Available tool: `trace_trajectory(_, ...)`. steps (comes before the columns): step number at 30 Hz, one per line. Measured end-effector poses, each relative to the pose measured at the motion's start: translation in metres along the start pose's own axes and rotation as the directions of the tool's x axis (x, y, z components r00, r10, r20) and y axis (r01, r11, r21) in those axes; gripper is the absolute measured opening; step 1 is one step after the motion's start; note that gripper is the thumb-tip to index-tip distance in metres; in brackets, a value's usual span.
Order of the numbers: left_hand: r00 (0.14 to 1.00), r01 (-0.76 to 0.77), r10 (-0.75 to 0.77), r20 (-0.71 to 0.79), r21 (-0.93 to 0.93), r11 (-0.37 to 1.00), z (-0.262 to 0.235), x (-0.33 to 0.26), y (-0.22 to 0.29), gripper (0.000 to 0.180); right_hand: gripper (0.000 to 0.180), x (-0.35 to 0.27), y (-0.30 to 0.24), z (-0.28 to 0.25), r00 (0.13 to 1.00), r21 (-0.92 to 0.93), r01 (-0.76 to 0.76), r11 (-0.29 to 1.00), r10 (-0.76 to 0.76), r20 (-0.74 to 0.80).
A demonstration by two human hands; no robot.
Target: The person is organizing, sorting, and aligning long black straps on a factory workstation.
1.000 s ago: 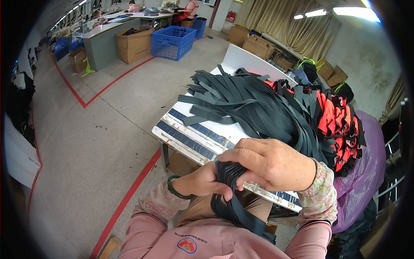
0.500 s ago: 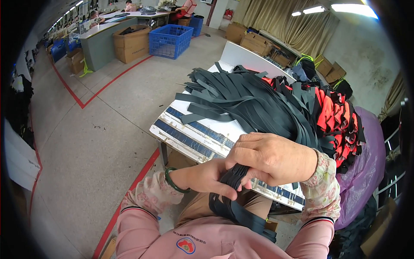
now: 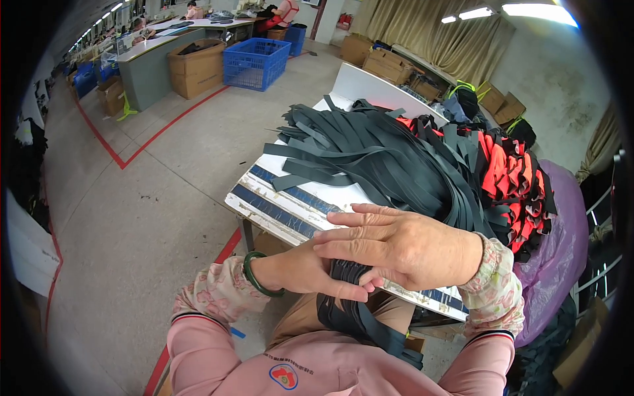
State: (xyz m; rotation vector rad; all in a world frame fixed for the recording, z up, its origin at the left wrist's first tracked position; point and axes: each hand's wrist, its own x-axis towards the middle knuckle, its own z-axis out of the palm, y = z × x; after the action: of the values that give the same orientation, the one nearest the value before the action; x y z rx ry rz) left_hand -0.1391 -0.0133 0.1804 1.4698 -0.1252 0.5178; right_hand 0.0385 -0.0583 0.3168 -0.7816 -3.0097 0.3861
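Observation:
My left hand [image 3: 300, 269], with a green bangle at the wrist, is closed around a bundle of dark grey webbing straps [image 3: 349, 272]. Its thumb presses along the near side of the bundle. Below the grip, more of the dark straps [image 3: 356, 323] hang down over my lap. My right hand [image 3: 403, 251] lies across the top of the left one, fingers stretched out and slightly apart. Its thumb side is close against the bundle, partly hidden. Pinkish fingertips show beside the straps; whose they are I cannot tell.
A big heap of dark grey straps [image 3: 389, 158] spreads over the worn white table [image 3: 277, 206]. Red and black pieces [image 3: 505, 171] pile up at its right, beside a purple plastic bag [image 3: 558, 244]. Beyond stand a blue crate [image 3: 256, 65] and a cardboard box [image 3: 196, 69].
The right hand's fingers, curled over the bundle before, are now straightened across the left hand. Both hands stay close together over the lap; the view has shifted slightly.

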Motion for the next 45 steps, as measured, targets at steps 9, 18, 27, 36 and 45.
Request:
trace_trajectory(9,0.997,0.002,-0.009,-0.079,-0.086,0.996,0.003,0.007,0.002,0.038,0.085,-0.006,-0.01,-0.042,0.991,-0.108,-0.024,0.994,0.009,-0.137)
trace_trajectory(18,0.999,0.038,-0.042,-0.03,-0.111,0.993,0.001,0.011,0.001,0.046,0.094,-0.009,-0.009,-0.065,0.956,-0.136,-0.008,0.991,-0.032,-0.292)
trace_trajectory(27,0.993,0.078,-0.091,-0.08,-0.149,0.986,0.003,0.005,-0.001,0.045,0.096,-0.004,-0.007,-0.049,0.996,-0.097,-0.006,0.995,-0.002,-0.089)
trace_trajectory(36,0.994,0.056,-0.073,-0.083,-0.191,0.98,0.003,0.0,0.0,0.043,0.06,-0.01,-0.002,-0.035,0.996,-0.087,-0.049,0.995,0.056,0.074)
trace_trajectory(45,0.99,0.078,-0.097,-0.106,-0.173,0.982,0.004,-0.005,-0.003,0.046,0.035,-0.017,-0.011,-0.025,0.995,-0.074,-0.044,0.996,0.037,-0.092)
